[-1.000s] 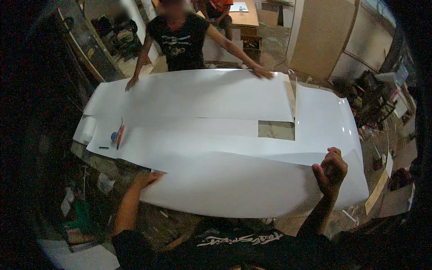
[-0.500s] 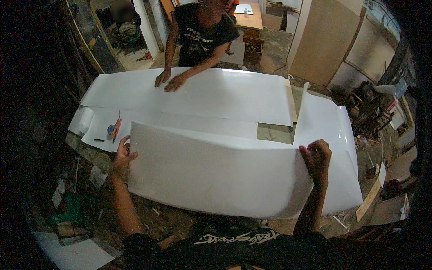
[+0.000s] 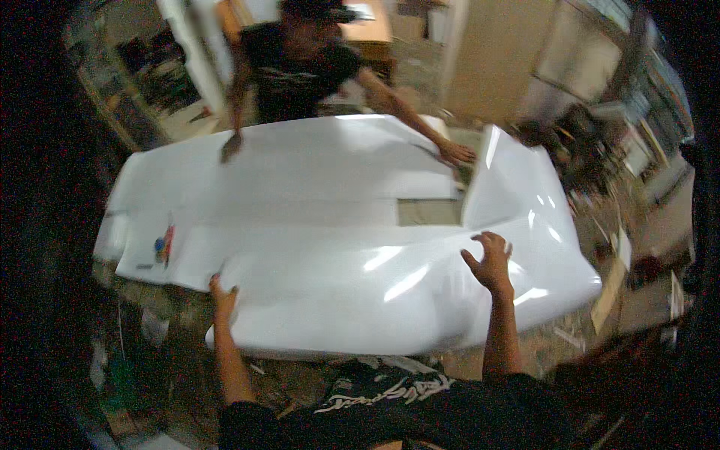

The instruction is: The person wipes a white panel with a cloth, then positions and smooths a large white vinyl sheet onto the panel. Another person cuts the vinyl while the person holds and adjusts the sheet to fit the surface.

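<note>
A large glossy white sheet (image 3: 322, 300) lies bent over the near part of the work surface, its front edge hanging toward me. My left hand (image 3: 223, 294) is at this sheet's left edge, thumb and finger apart, somewhat blurred. Over the sheet's right part is my right hand (image 3: 491, 262), fingers spread and curved, with nothing in it. Beyond lies another white sheet (image 3: 300, 165), and a curled white sheet (image 3: 525, 195) rises at the right. Across from me, a person in a dark shirt (image 3: 300, 82) has one hand on the far sheet and the other reaching toward its right end.
A red tool (image 3: 169, 240) and a small blue round thing (image 3: 159, 246) lie at the left, near a short dark bar (image 3: 144, 266). Between the sheets a grey-brown patch (image 3: 427, 211) shows. Behind stand a wooden table (image 3: 367, 26) and a tan panel (image 3: 495, 60); scraps litter the floor.
The near sheet, held raised by both my hands before, has dropped lower and flatter. My right hand has come off its edge. The other person has leaned in and spread their arms apart.
</note>
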### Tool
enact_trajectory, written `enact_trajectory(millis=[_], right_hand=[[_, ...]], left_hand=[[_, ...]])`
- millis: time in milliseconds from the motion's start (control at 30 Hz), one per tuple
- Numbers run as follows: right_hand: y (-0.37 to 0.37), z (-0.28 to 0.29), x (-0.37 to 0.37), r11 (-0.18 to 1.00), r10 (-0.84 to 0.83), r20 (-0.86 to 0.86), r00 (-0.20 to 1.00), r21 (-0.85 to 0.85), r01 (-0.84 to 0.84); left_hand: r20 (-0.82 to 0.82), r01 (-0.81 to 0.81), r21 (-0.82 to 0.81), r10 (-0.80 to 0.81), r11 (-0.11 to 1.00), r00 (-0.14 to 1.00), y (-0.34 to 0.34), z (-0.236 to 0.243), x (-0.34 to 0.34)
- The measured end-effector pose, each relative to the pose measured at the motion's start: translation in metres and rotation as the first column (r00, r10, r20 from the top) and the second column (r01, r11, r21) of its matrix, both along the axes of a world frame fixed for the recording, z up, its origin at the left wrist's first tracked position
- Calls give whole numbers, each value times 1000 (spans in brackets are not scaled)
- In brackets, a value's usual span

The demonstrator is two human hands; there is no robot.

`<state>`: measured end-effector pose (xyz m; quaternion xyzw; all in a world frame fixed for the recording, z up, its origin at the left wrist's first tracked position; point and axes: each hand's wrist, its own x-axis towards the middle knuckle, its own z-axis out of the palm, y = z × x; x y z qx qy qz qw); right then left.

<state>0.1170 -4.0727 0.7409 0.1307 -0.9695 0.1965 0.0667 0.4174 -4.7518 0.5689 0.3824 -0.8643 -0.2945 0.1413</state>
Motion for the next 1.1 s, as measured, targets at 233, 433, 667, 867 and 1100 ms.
enact_trajectory(millis=[233,433,667,867,1100], right_hand=[[120,-58,37,857,-505,126,854,193,478],[205,-114,80,654,-757,175,630,221,724],[219,-180,80,488,-871,79,485,21,873],[215,-178,58,334,-932,180,314,89,938],[236,-202,44,307,-944,145,297,49,950]], left_hand=[[274,-113,56,94,992,957,-36,-23,39],[477,-139,98,76,985,876,-52,-15,83],[460,-124,206,16,971,888,-16,15,93],[388,-155,323,18,934,922,12,48,104],[383,-220,275,103,936,918,11,30,108]])
